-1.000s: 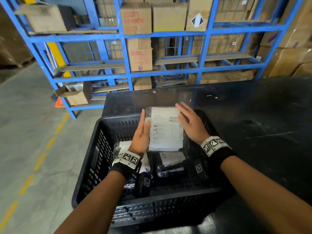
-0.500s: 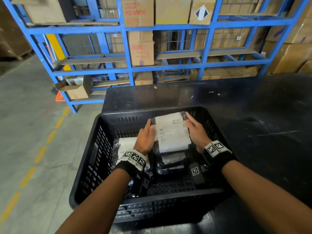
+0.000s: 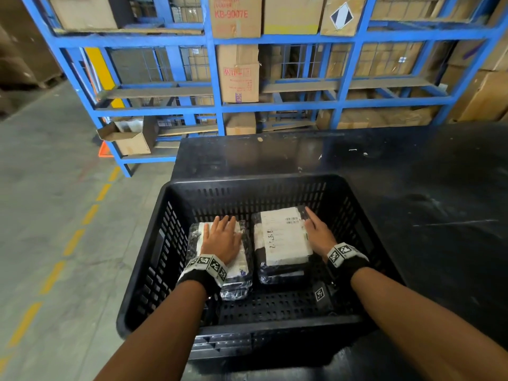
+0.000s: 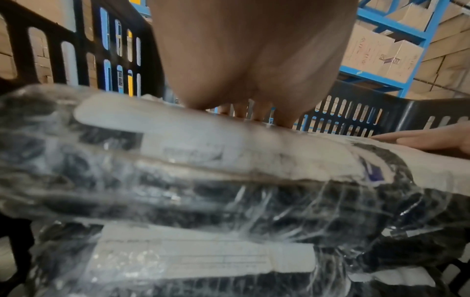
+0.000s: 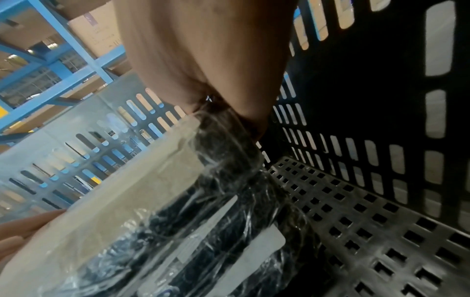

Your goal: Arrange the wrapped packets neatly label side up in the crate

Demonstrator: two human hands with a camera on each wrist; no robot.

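Observation:
A black slotted crate (image 3: 154, 254) stands on a black table. Two stacks of clear-wrapped packets with white labels facing up lie side by side in it. My left hand (image 3: 223, 237) lies flat with straight fingers on the left stack (image 3: 239, 273). My right hand (image 3: 319, 232) rests with straight fingers against the right edge of the top packet (image 3: 283, 237) of the right stack. In the left wrist view my palm (image 4: 254, 60) presses the wrapped packets (image 4: 203, 160). In the right wrist view my hand (image 5: 208, 60) touches the side of the packet stack (image 5: 152, 211) above the perforated crate floor (image 5: 368, 221).
The black table (image 3: 412, 188) stretches behind and to the right of the crate. Blue steel racking (image 3: 217, 78) with cardboard boxes stands beyond it. A concrete floor with a dashed yellow line (image 3: 71, 243) lies to the left. The crate's near floor strip (image 3: 275, 303) is bare.
Both hands lowered the labelled packet from above the crate onto the right stack. My left hand then left it and moved to lie flat on the left stack.

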